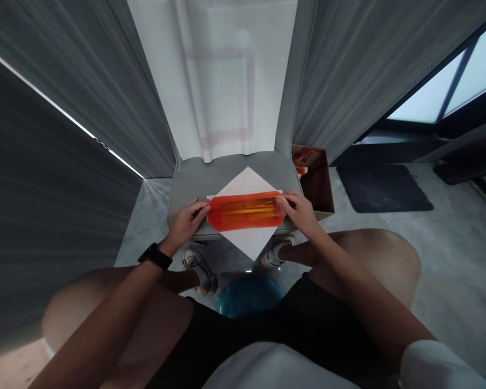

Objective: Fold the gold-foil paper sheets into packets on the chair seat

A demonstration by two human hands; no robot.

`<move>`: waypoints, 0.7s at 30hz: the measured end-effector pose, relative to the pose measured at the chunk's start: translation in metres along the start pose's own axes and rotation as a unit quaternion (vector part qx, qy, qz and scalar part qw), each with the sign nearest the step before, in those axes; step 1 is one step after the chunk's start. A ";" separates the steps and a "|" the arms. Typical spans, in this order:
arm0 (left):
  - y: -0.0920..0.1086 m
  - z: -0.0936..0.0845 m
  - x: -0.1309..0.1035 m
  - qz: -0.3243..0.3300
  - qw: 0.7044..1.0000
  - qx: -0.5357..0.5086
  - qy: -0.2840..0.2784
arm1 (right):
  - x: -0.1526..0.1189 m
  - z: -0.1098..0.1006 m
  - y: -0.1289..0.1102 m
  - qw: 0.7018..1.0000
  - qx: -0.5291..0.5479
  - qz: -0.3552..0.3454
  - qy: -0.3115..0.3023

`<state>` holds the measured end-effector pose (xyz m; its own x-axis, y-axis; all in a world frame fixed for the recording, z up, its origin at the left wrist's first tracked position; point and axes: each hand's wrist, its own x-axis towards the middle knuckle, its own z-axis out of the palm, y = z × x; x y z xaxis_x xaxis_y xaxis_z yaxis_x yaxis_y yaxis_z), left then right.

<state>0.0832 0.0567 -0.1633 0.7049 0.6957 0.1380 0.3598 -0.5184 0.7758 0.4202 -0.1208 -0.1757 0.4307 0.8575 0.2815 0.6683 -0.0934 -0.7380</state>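
Note:
An orange translucent packet (pixel 247 210) with yellow strips showing in its middle lies across a white square sheet (pixel 247 181), which is turned like a diamond on the grey chair seat (pixel 190 183). The sheet's lower corner reaches past the seat's front edge. My left hand (pixel 188 219) pinches the packet's left end between thumb and fingers. At the other end, my right hand (pixel 299 210) grips the upper right corner, thumb on top. A thin white edge shows behind the packet near both hands.
White cloth (pixel 227 81) with a faint pink outline hangs over the chair back. An open cardboard box (pixel 322 186) stands right of the chair, a dark mat (pixel 383 186) beyond it. Grey curtains hang on both sides. Below is a blue stool (pixel 249 297) between my legs.

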 end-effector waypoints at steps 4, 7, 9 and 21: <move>-0.005 0.002 0.002 0.001 1.000 0.011 0.029 | 0.002 -0.001 0.005 0.999 0.021 0.023 0.026; -0.010 0.004 0.003 0.006 0.997 0.037 0.061 | -0.001 -0.004 0.009 0.999 0.031 0.033 0.010; -0.013 0.004 0.003 0.004 0.997 0.039 0.069 | -0.003 -0.006 0.011 0.999 0.031 0.032 -0.003; -0.009 0.012 0.003 0.027 0.988 0.100 0.117 | -0.004 -0.001 0.017 0.999 0.003 0.034 0.036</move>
<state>0.0896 0.0577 -0.1770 0.5745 0.7481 0.3320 0.4561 -0.6294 0.6291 0.4305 -0.1264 -0.1886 0.5169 0.8110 0.2741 0.6325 -0.1460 -0.7607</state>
